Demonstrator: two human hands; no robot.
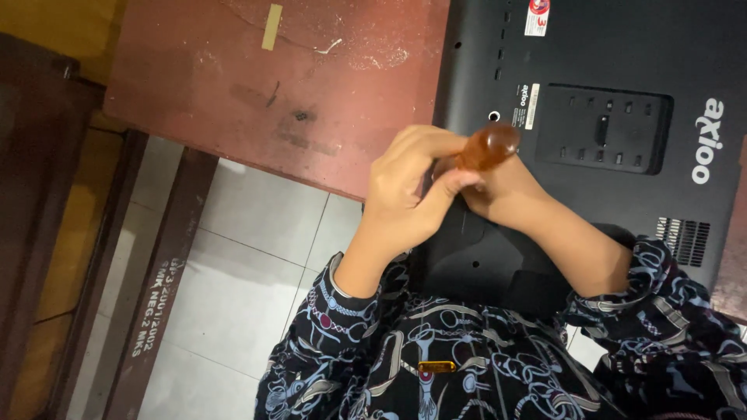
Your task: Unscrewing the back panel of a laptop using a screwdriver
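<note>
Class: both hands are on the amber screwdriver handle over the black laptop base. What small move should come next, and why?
Probably a small steady turn of the screwdriver handle: the left hand and right hand both wrap it, upright over the laptop base.

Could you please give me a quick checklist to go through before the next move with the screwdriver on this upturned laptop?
1. Tool in hand: ok. The right hand wraps the screwdriver, whose amber handle sticks up.
2. Second hand steadying: ok. The left hand closes against the right, just below the handle.
3. Tip seated in a screw: cannot tell. Both hands hide the tip.
4. Laptop lying flat, underside up: ok. Its front edge overhangs the reddish table towards the person.
5. Bottom cover in place: ok, as far as it shows.
6. Loose screws kept safe: cannot tell. None show on the table.
</note>
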